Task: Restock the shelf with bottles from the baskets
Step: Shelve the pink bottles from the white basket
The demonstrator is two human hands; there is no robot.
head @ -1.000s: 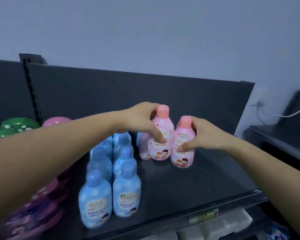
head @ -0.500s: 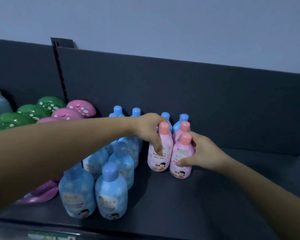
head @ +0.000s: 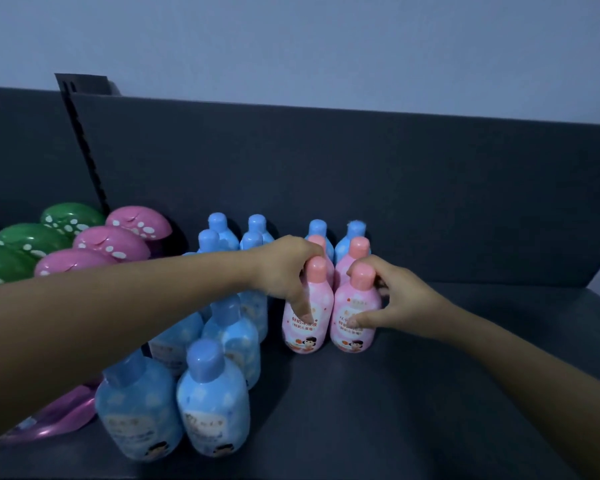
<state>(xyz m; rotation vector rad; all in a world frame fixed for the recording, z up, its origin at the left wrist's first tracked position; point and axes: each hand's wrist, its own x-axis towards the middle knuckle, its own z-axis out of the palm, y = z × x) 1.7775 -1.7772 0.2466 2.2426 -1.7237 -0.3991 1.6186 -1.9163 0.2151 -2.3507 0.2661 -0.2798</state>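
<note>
While both stand upright on the dark shelf (head: 430,403), the two front pink bottles (head: 307,336) sit side by side, nearly touching, long axes vertical, coral caps pointing up and cartoon labels facing the camera. The left hand (head: 284,268) comes in from the left with the forearm almost level. It grasps the left-hand bottle at its neck and shoulder, thumb pointing down the front of the label and the other fingers (head: 293,251) curled over the top near the cap. The right hand (head: 406,299) reaches in from the lower right, wrist lower than the knuckles. It grips the right-hand bottle with its thumb laid across the label and the remaining fingers wrapped round the far side below the cap. Directly behind these stand two more pink bottles (head: 357,251), and behind those two blue-capped bottles (head: 354,233), all upright. To the left, blue bottles (head: 212,410) stand in a double file running from the shelf's front edge towards the back panel (head: 361,185); the left forearm crosses above several of them. Further left are rounded green caps (head: 32,237) and pink caps (head: 111,244) with white spots, beside a slotted upright (head: 84,150).
</note>
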